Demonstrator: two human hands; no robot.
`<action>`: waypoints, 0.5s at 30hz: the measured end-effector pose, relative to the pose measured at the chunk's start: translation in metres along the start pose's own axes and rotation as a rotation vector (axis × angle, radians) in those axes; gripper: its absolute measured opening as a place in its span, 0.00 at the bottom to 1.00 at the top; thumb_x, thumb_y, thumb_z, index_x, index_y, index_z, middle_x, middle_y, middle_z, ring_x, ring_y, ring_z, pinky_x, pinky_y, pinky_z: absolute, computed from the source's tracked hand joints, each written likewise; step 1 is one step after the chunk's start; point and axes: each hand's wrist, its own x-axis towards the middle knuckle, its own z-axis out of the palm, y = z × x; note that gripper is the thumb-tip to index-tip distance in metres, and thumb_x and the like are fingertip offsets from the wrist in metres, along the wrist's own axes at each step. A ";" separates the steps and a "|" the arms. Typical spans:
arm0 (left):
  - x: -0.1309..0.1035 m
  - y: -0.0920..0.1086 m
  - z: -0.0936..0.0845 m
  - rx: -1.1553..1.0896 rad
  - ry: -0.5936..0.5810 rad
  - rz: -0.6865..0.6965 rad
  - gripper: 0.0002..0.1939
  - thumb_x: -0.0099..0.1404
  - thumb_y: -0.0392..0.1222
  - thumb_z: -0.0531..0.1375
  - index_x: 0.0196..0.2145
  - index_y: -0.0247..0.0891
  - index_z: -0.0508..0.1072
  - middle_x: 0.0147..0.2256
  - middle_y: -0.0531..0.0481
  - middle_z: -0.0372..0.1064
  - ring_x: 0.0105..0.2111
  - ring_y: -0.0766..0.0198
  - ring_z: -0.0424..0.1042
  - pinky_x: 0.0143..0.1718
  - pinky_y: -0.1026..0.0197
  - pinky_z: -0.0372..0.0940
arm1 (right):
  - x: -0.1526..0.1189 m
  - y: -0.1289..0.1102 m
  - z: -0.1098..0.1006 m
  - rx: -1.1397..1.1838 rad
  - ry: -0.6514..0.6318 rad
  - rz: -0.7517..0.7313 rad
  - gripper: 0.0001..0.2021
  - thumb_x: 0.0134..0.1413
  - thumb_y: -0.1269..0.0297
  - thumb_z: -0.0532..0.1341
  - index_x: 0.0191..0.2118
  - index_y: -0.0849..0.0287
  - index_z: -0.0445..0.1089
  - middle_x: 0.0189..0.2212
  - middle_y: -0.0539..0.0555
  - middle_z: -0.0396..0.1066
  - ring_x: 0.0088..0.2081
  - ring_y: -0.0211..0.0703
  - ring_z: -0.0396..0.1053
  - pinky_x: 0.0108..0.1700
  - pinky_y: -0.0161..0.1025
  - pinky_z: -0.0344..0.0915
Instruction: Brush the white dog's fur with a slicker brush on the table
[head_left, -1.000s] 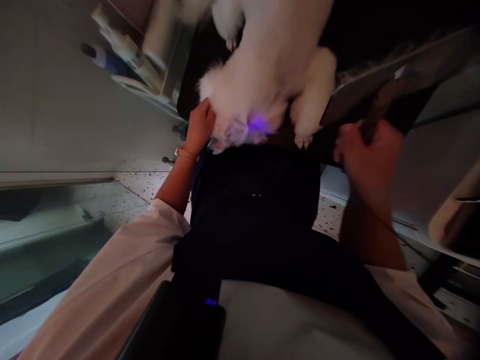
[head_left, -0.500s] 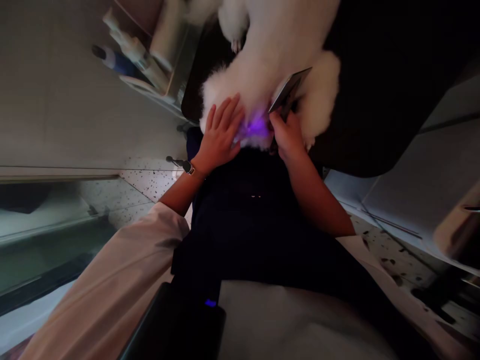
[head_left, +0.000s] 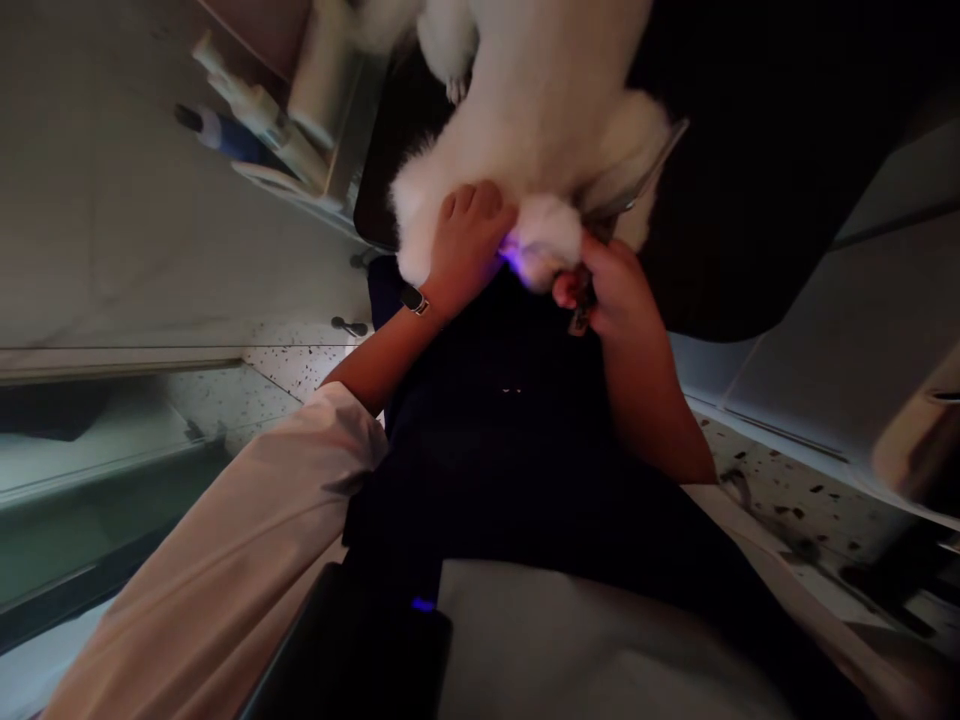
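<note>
A white fluffy dog stands on a dark tabletop, its rear toward me. My left hand presses against its hindquarters with bent fingers, gripping at the side of a rounded white tuft of fur. What lies under those fingers is hidden. In my right hand is a pair of scissors, the slim metal blades pointing up and to the right, beside the dog's hind leg. Part of the handle shows below my palm. Purple light falls on the fur between both hands.
A rack at the upper left holds pump and spray bottles. The dark table extends right, with its rounded edge close to my body. Below are a speckled floor and a glass-like panel at left.
My left hand's spread fingers have curled in and moved right. A rounded tuft now shows between my hands. My right hand has shifted right, and the scissors have turned further to the right.
</note>
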 end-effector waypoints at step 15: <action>-0.020 -0.028 0.006 -0.328 -0.036 -0.083 0.12 0.58 0.28 0.68 0.40 0.36 0.75 0.54 0.39 0.70 0.65 0.41 0.56 0.74 0.37 0.43 | -0.021 -0.022 0.008 -0.037 0.031 -0.146 0.18 0.63 0.41 0.59 0.39 0.49 0.57 0.23 0.43 0.62 0.17 0.34 0.47 0.20 0.35 0.43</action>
